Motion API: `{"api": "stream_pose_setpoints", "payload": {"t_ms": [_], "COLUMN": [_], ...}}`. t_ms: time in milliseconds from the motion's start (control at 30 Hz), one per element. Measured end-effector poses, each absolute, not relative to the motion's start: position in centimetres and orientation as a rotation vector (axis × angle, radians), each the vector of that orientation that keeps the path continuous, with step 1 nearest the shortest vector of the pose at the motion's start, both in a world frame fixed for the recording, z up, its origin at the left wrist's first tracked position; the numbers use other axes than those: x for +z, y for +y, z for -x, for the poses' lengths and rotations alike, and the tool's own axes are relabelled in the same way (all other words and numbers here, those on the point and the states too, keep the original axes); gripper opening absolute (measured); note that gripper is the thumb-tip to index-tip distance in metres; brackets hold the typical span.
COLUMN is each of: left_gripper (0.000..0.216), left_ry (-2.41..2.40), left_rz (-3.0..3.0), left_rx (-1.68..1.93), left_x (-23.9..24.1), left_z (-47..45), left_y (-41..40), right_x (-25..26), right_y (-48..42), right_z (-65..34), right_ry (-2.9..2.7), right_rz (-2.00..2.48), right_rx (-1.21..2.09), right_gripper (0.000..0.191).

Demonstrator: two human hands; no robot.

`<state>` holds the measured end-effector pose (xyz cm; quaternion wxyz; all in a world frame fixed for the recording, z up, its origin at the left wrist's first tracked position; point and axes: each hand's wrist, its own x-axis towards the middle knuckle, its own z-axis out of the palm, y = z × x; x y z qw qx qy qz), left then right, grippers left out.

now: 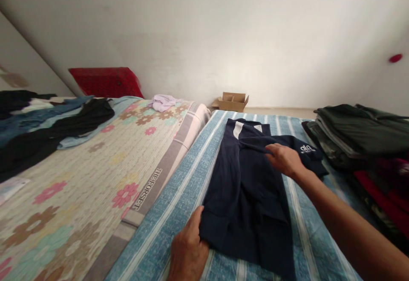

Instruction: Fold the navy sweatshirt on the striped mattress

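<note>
I see two beds side by side. The floral bed cover on the left carries a heap of dark and blue clothes, a red pillow and a small lilac garment. The blue striped bed holds a navy shirt, partly folded lengthwise, lying flat at its middle. A stack of folded clothes sits just beside it at right. A cardboard box stands on the floor by the wall. My right hand pinches a fold near the shirt's sleeve; my left hand grips the shirt's lower left corner.
</note>
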<state>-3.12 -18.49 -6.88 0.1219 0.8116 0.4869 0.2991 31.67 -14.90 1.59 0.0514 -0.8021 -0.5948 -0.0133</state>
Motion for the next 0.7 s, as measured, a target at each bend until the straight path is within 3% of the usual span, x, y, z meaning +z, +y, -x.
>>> {"api": "stream_pose_setpoints", "payload": {"t_ms": [200,467,700], "left_gripper": [0.049,0.066,0.071], "left_ry": [1.542,1.552,1.583], "left_rz": [-2.263,-2.3,-2.36], "left_rx": [0.681,0.443,0.013], "left_x": [-5.5,-4.7,-2.1], "left_z": [3.1,3.0,2.5], "left_y": [-19.1,-19.5,-19.0], "right_x": [0.3,-1.7,-3.7], "right_y": [-12.4,-9.5,-9.1], "right_z": [-25.2,-24.8,-25.7], "right_ry": [-2.256,-2.25,-2.238], "right_rz": [2.057,1.997,1.989], "right_rx": [0.03,0.035,0.111], "right_gripper": [0.045,0.044,0.052]}}
